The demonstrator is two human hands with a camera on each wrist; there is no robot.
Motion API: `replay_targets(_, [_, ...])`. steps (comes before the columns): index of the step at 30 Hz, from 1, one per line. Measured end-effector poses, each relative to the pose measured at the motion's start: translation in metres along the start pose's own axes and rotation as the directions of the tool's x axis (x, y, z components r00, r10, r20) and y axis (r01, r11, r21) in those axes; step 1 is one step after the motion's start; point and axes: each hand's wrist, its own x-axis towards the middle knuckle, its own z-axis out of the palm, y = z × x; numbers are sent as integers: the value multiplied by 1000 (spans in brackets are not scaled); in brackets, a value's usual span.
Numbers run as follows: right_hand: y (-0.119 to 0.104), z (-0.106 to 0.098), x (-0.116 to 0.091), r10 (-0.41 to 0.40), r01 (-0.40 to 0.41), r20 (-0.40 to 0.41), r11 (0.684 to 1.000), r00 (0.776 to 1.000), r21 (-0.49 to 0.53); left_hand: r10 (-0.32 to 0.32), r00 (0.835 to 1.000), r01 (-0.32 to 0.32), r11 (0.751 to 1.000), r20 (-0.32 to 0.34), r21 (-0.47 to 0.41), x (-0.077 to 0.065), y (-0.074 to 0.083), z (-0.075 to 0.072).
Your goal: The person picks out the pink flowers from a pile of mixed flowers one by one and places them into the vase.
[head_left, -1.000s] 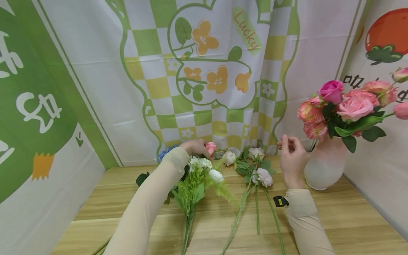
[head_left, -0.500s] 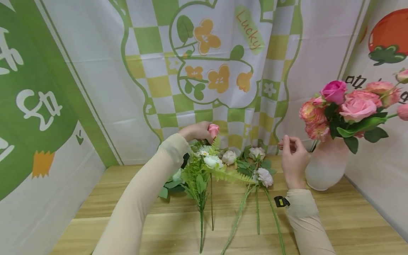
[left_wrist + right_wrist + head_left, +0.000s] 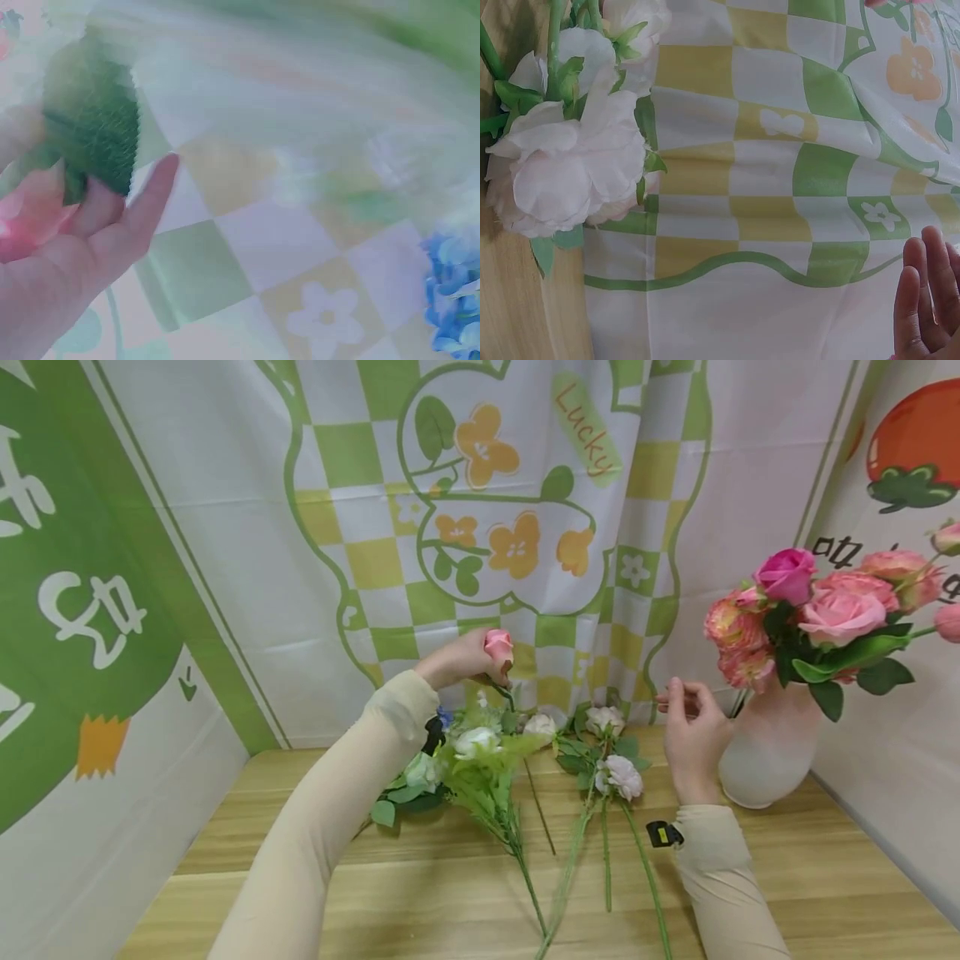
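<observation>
In the head view my left hand grips a pink rose just under its bloom, above the flowers at the back of the table. A dark green leaf lies along the fingers in the left wrist view, where part of the rose shows blurred. Below that hand is a green spray with white flowers. My right hand hangs with loosely bent fingers and holds nothing, left of the vase. Pale pink roses with long stems lie left of it.
The vase holds several pink and orange roses. A blue flower shows at the edge of the left wrist view. A white-green rose lies left of the spray. A checked cloth hangs behind the wooden table.
My left hand has lifted the pink rose upward. The green spray has shifted right, its stem ends swinging toward the pale roses' stems. My right hand has stayed almost still.
</observation>
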Motion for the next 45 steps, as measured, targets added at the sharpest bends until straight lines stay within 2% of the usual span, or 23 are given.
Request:
replay_targets(3, [0, 0, 0, 1, -1, -6, 1000, 1000, 12, 52, 996, -56, 997, -70, -45, 0, 4, 0])
replay_targets(6, [-1, 0, 0, 3, -3, -5, 1000, 1000, 19, 67, 989, -73, 996, -129, -41, 0, 5, -1])
replay_targets(12, [-1, 0, -2, 1, -1, 7, 1000, 1000, -2, 37, 987, -58, 990, -159, -129, 0, -4, 0])
replay_targets(17, [-2, 1, -2, 0, 0, 14, 1000, 1000, -15, 41, 981, -68, 988, -190, -139, -2, -12, 1])
replay_targets(27, [-3, 2, -3, 10, -9, 19, 1000, 1000, -16, 32, 975, -86, 967, -220, -240, -6, -24, 8])
replay_targets(30, [-3, 3, -4, 5, -5, 19, 1000, 1000, -31, 29, 971, -102, 947, -236, -305, -9, -25, 12])
replay_targets(34, [-3, 4, -6, 5, -4, 18, 999, 1000, -46, 7, 965, -121, 900, -264, -419, -13, -28, 15])
replay_targets(39, [-4, 5, -7, 14, -13, 10, 999, 1000, -46, -25, 957, -134, 845, -288, -518, -17, -30, 18])
replay_targets(42, [-5, 5, -6, 10, -9, 13, 999, 1000, -50, -38, 951, -145, 825, -308, -547, -19, -30, 19])
replay_targets(45, [-6, 4, -6, 4, -3, 23, 999, 1000, -55, -28, 944, -169, 815, -330, -554, -21, -30, 22])
